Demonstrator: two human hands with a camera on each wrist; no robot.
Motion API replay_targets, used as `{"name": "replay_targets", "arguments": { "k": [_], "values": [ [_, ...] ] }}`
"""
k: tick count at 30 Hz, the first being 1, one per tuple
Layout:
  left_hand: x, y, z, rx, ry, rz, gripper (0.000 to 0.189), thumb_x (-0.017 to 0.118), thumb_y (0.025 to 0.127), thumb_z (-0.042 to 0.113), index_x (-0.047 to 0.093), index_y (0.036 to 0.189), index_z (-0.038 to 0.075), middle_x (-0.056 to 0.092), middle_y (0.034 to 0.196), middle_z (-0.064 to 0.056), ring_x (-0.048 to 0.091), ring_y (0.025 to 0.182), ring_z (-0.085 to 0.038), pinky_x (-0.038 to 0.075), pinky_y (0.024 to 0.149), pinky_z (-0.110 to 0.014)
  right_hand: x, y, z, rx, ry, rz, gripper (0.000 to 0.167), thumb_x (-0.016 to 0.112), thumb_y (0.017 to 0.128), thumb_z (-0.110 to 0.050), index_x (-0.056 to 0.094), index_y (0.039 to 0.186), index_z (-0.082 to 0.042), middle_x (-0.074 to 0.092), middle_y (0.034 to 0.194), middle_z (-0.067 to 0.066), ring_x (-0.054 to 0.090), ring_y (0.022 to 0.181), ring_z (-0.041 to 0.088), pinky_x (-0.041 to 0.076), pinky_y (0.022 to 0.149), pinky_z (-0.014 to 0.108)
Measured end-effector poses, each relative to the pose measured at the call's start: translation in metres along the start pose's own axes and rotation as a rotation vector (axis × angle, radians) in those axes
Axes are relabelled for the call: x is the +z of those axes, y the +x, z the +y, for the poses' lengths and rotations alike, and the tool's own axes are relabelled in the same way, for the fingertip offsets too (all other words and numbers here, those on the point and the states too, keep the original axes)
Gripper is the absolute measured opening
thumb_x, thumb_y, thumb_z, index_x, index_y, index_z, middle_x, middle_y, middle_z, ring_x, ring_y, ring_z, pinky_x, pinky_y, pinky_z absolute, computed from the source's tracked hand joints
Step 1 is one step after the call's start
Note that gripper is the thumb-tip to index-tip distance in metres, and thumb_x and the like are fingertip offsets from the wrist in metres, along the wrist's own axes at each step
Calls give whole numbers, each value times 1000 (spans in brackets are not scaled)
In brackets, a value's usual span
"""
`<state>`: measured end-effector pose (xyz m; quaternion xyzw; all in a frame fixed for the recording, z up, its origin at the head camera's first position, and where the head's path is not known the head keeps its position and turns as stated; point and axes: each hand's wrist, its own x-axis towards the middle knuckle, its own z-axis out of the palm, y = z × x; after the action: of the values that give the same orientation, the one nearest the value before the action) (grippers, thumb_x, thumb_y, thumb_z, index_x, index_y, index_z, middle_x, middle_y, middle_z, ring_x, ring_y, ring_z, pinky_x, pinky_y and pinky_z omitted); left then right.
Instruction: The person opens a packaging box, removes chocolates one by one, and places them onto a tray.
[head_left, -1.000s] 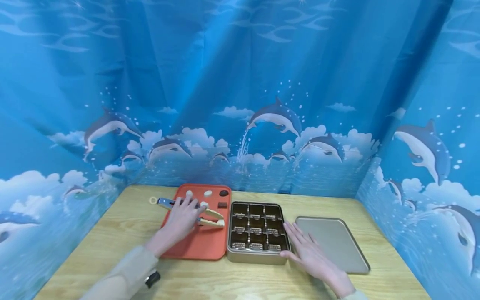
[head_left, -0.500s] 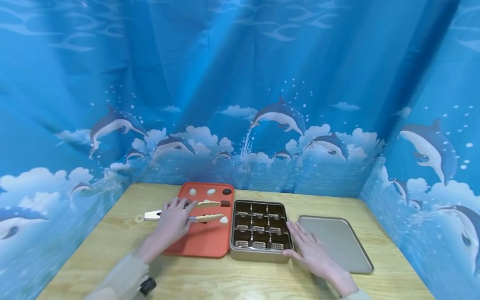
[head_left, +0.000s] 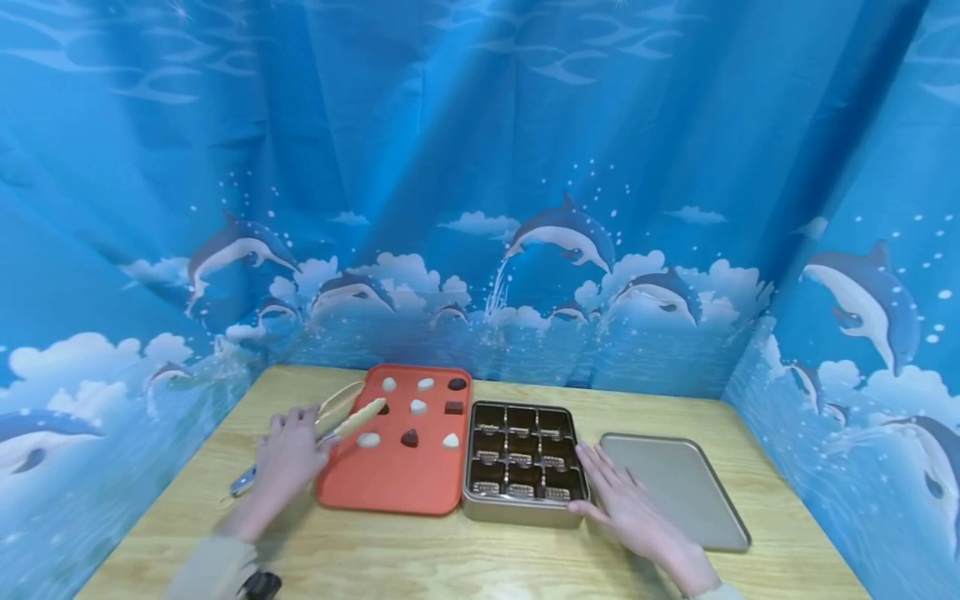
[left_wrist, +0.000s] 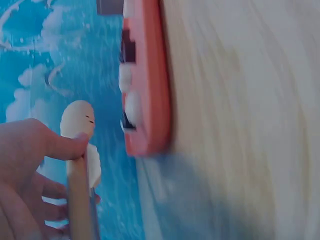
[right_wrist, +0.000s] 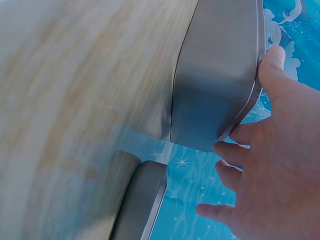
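My left hand grips a pair of tongs with pale jaws, which stand apart over the left edge of a red tray. Nothing shows between the jaws. In the left wrist view my thumb presses along the tongs. Several small white and dark chocolates lie in rows on the tray, among them a dark brown square one and a white one near the right edge. My right hand rests with extended fingers against the right side of a square metal tin; the thumb touches its rim.
A brown divided insert with several compartments sits inside the tin. The tin stands right beside the tray. To its right, a flat metal lid lies on the wooden table. A blue dolphin-print curtain hangs behind.
My left hand has drawn the tongs leftward, away from the white chocolate near the tray's right edge, uncovering the rows of chocolates. The right hand keeps its place at the tin.
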<state>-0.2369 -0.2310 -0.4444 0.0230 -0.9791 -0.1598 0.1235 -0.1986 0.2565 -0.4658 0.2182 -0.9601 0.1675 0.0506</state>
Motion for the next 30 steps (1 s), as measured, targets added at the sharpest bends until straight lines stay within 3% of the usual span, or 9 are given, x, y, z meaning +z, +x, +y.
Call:
{"name": "replay_targets", "arguments": {
  "k": [5,11,14,17,23,30],
  "values": [
    [-3,0,-25,-89,14,-59,78,65,95,39,38,142,-18,44,129,-43,40,116,-65,44,82,-73,0,-2,1,5,2,0,83,56,99,-53,27,159,-5,22,164,15,25,150,40,21,114,69],
    [-4,3,-41,-163,39,-142,79,56,98,46,42,119,-29,46,110,-46,48,101,-63,50,72,-65,-1,-3,0,10,4,-2,82,56,99,-52,27,160,-5,21,164,14,24,150,40,21,114,69],
    [-3,3,-45,-190,57,-192,79,55,98,47,45,109,-30,47,99,-43,50,94,-59,51,70,-62,-1,-3,-1,-3,2,-8,82,56,99,-52,26,160,-5,20,164,13,24,150,40,21,113,69],
    [0,3,-46,-214,66,-202,80,57,96,48,45,104,-31,46,94,-41,50,93,-58,51,72,-62,0,-3,-3,-9,2,-12,82,55,99,-52,26,160,-5,20,165,13,23,150,39,21,113,69],
    [5,3,-46,-257,84,-211,104,62,91,59,32,116,-38,41,103,-46,48,101,-59,50,77,-63,0,-2,-5,-7,10,-14,82,55,99,-51,26,159,-4,20,164,13,23,150,40,20,114,68],
    [5,0,-45,-220,102,-220,112,58,91,67,35,114,-40,40,105,-50,49,98,-56,53,70,-58,-2,-1,-2,-2,13,-16,81,54,100,-50,25,160,-4,20,164,13,23,150,41,19,115,66]
  ]
}}
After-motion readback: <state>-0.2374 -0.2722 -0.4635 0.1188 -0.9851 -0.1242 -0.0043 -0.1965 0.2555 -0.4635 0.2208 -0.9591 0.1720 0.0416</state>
